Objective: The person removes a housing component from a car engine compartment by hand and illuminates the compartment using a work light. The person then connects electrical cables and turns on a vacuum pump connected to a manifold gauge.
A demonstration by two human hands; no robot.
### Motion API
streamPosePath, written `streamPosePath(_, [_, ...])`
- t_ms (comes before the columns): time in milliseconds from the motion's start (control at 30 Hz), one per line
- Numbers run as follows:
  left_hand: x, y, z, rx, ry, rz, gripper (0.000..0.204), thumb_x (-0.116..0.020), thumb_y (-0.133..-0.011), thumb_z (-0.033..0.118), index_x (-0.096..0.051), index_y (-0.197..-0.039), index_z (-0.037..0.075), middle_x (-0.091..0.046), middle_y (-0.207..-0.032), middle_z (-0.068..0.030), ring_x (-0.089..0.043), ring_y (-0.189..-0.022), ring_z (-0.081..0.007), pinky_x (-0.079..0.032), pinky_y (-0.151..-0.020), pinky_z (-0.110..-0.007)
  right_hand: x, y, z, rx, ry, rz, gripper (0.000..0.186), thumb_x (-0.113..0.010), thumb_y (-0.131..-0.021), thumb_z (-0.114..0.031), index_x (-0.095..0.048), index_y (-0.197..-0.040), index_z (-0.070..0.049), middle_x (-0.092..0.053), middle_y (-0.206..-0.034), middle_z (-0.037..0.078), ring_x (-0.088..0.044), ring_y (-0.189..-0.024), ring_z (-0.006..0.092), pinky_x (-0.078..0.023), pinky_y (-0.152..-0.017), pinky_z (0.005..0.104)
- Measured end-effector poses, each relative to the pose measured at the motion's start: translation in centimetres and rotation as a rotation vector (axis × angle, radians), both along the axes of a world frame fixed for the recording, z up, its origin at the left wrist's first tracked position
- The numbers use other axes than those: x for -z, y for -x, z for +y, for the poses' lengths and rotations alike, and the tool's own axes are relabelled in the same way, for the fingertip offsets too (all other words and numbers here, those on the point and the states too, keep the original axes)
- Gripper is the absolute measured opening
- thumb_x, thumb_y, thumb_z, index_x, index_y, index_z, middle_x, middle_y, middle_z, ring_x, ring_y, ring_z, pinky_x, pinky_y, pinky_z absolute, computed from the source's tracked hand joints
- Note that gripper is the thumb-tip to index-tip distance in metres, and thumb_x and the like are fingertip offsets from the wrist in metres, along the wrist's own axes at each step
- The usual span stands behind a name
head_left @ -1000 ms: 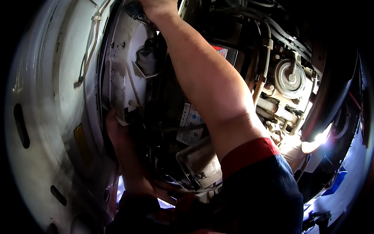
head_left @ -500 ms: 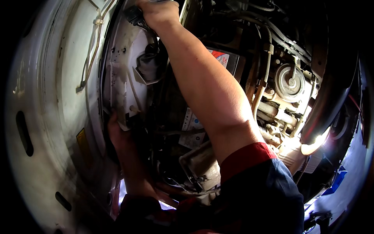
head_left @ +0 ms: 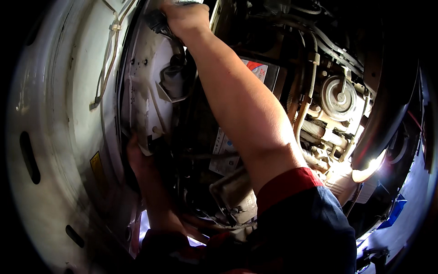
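My right hand [head_left: 188,22] reaches to the top of a long pale housing [head_left: 143,96], its fingers curled round the upper end beside a black connector [head_left: 156,20] with a cable. My left hand [head_left: 138,155] grips the housing's lower left edge, partly in shadow with its fingertips hidden behind it. A dark cup-shaped fitting [head_left: 173,77] is mounted on the housing. My right forearm crosses over a battery [head_left: 269,73] with a red and white label.
A white body panel [head_left: 64,114] with slots and a clipped wire runs down the left. On the right are hoses [head_left: 312,77], a round metal cover [head_left: 338,98], corrugated tubing [head_left: 319,129], a dark curved tube [head_left: 383,132] and a bright work light [head_left: 374,164].
The whole view, with both hands, has shifted slightly downward since a second ago. Both hands keep their hold on the housing, with little other visible movement.
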State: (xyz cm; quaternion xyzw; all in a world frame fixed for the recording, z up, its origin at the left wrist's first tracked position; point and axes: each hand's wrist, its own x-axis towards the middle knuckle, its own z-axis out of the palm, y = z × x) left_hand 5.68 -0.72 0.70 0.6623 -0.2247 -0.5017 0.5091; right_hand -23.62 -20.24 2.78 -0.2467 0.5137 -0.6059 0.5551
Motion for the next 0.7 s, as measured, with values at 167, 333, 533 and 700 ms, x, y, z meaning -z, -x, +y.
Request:
streamPosePath(167, [0.5, -0.8, 1.0, 0.033, 0.103, 0.042, 0.044, -0.040, -0.100, 0.030, -0.049, -0.128, -0.003, -0.061, -0.118, -0.0176, -0.062, -0.103, -0.0304, -0.051, -0.089, -0.042, 0.4, -1.7, -0.7, 0.031, -0.038, -0.062, 0.092, -0.078, -0.066, -0.033, -0.030, -0.123, 0.020, -0.057, -0.116, 0.028, -0.061, -0.107, 0.0347, -0.050, -0.091, 0.0338])
streamPosePath(333, [1.1, -3.8, 1.5, 0.209, 0.150, 0.206, 0.044, -0.041, -0.100, 0.031, -0.050, -0.127, -0.002, -0.061, -0.118, -0.0172, -0.062, -0.103, -0.0301, -0.051, -0.090, -0.042, 1.4, -2.8, -1.5, -0.011, -0.077, -0.060, 0.092, -0.078, -0.065, -0.032, -0.030, -0.123, 0.020, -0.057, -0.115, 0.029, -0.061, -0.105, 0.0345, -0.050, -0.090, 0.0337])
streamPosePath(533, [0.5, -1.2, 1.7, 0.129, 0.127, 0.116, 0.043, -0.042, -0.100, 0.032, -0.053, -0.124, -0.002, -0.064, -0.113, -0.0153, -0.064, -0.099, -0.0281, -0.052, -0.088, -0.040, 1.7, -2.1, -1.5, -0.091, -0.073, -0.111, 0.091, -0.078, -0.065, -0.033, -0.030, -0.123, 0.020, -0.058, -0.113, 0.028, -0.062, -0.102, 0.0334, -0.051, -0.088, 0.0334])
streamPosePath(700, [0.3, -2.1, 2.3, 0.172, 0.176, 0.116, 0.042, -0.044, -0.099, 0.032, -0.054, -0.123, -0.001, -0.064, -0.111, -0.0144, -0.064, -0.098, -0.0258, -0.053, -0.085, -0.038, 1.7, -2.6, -0.7, -0.059, -0.074, -0.108, 0.090, -0.078, -0.066, -0.031, -0.030, -0.122, 0.020, -0.058, -0.112, 0.029, -0.062, -0.102, 0.0335, -0.050, -0.089, 0.0332])
